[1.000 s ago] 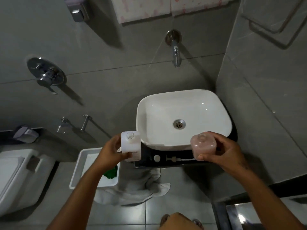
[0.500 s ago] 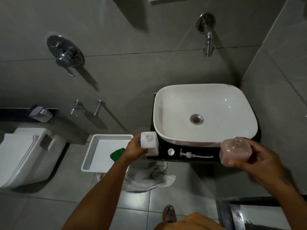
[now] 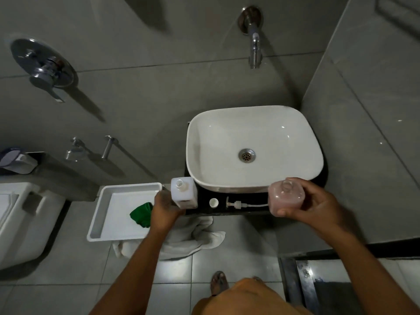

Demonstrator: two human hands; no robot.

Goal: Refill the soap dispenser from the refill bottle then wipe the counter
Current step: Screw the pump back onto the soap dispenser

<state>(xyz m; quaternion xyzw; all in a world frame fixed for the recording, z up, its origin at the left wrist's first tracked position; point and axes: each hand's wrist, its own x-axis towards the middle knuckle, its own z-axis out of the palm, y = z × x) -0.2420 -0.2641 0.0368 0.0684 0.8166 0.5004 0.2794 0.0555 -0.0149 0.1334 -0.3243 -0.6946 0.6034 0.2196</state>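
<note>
Head view. One white refill bottle (image 3: 183,192), uncapped, upright on the black bench (image 3: 204,209) left of the basin (image 3: 254,146); left hand (image 3: 164,206) grips it. One pink soap dispenser (image 3: 286,197), open-topped, held in right hand (image 3: 318,204) fingers. One cap (image 3: 213,203), one pump (image 3: 241,204) on the bench. One green cloth (image 3: 141,214) in one tray (image 3: 113,192).

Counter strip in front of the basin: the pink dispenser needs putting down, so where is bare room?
Bare black counter shows between the white bottle and the small cap. Rightward it is crowded: the pump with its tube lies up to the dispenser in the right hand.
</note>
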